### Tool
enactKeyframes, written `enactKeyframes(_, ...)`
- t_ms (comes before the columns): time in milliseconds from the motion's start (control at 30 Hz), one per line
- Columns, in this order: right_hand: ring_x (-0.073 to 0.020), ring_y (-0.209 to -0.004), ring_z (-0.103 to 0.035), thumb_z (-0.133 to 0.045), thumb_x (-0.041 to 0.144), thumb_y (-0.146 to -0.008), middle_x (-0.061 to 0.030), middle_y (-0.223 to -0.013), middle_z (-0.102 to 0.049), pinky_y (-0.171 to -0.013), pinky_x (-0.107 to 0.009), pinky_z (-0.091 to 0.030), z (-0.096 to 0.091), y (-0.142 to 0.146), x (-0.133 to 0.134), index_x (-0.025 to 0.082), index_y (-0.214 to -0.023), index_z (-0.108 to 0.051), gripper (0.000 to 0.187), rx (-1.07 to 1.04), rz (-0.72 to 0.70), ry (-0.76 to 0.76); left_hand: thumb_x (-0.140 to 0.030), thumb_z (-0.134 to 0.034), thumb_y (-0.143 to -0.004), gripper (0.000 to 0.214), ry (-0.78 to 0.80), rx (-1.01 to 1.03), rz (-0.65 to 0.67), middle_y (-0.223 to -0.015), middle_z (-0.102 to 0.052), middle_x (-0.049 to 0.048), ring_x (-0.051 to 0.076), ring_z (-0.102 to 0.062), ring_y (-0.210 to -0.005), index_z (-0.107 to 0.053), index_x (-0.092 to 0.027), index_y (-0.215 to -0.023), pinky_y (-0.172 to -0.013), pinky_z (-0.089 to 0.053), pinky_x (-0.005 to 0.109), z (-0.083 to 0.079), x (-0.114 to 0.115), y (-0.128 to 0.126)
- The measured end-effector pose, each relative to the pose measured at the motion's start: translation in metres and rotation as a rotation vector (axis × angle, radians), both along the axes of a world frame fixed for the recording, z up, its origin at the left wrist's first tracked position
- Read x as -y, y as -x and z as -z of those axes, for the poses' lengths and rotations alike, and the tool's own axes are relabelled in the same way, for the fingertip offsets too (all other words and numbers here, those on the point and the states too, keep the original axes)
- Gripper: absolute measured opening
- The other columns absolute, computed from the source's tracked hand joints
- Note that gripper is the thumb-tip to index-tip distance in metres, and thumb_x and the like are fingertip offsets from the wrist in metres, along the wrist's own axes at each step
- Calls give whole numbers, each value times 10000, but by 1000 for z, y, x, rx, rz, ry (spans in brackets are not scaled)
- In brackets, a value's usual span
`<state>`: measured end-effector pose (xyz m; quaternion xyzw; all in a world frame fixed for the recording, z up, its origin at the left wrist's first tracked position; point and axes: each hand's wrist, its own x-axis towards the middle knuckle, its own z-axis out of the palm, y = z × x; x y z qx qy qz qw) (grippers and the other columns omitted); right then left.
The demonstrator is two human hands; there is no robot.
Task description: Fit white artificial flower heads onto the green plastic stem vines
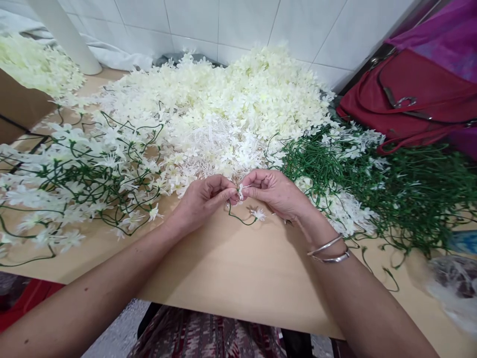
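Over the middle of the wooden table point(231, 268), my left hand point(210, 196) and my right hand point(270, 191) meet fingertip to fingertip. My left thumb and forefinger pinch a thin green artificial flower stem point(234, 216), which curls down and to the right, with a small white flower point(258, 214) at its end. Between the fingertips of my right hand is a small white artificial flower point(240, 191), right against the left fingertips. Whether it sits on the stem is hidden by the fingers. Two silver bangles circle my right wrist.
A large heap of cream-white blossoms point(223, 94) lies along the tiled wall. White flowers on green stems point(100, 169) spread at the left, loose green stems point(421, 194) at the right. A red handbag point(413, 94) stands back right, a plastic bag point(452, 283) front right, cardboard point(22, 109) far left.
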<state>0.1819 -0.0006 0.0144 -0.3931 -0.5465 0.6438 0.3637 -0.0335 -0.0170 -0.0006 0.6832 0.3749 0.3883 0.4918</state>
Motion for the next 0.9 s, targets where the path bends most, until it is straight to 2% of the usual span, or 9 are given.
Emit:
enactKeyframes(300, -148, -745, -746, -890, 293, -757, -5, -766, -789, -762, -286, -588, -2, 3, 1, 200, -811, -742, 183, -2, -24, -4, -433, -642, -1014, 289, -2, -7, 20, -820, -750, 49, 158, -698, -773, -703, -180, -888, -741, -540, 277, 1, 0, 1)
enactKeyframes(500, -140, -674, -691, -854, 287, -761, -20, -766, -782, -593, -249, -494, -2, 7, 2, 198, -811, -716, 172, 65, 23, -5, -454, -649, -1008, 312, 29, 23, -11, -812, -752, 56, 160, -697, -765, -688, -175, -875, -738, -541, 281, 0, 1, 0)
enactKeyframes(633, -119, -600, -628, -882, 328, -750, -5, -712, -738, -511, -223, -411, -3, 7, 2, 186, -819, -705, 237, 73, 22, -10, -486, -672, -990, 338, 48, 44, 7, -791, -749, 56, 158, -694, -755, -690, -170, -872, -733, -547, 282, -2, 2, -3)
enactKeyframes(733, -128, -653, -655, -928, 386, -721, -2, -744, -729, -557, -229, -466, -2, 4, 0, 190, -843, -696, 327, 3, 9, 4, -495, -725, -948, 333, 116, 144, 17, -795, -758, 53, 154, -703, -747, -701, -169, -878, -746, -573, 277, -5, -1, -4)
enactKeyframes(833, -139, -752, -692, -929, 486, -718, 4, -820, -729, -731, -274, -568, 1, 1, -4, 215, -906, -705, 399, -145, 104, -6, -559, -713, -926, 356, 177, 316, -152, -908, -793, 57, 170, -746, -815, -706, -203, -911, -782, -611, 285, -10, -11, 5)
enactKeyframes(900, -141, -807, -707, -918, 524, -726, 9, -861, -726, -854, -297, -583, 2, 0, -6, 228, -941, -717, 417, -223, 170, -12, -616, -561, -989, 408, 178, 402, -318, -1066, -804, 67, 206, -767, -1011, -719, -240, -995, -827, -624, 297, -13, -18, 15)
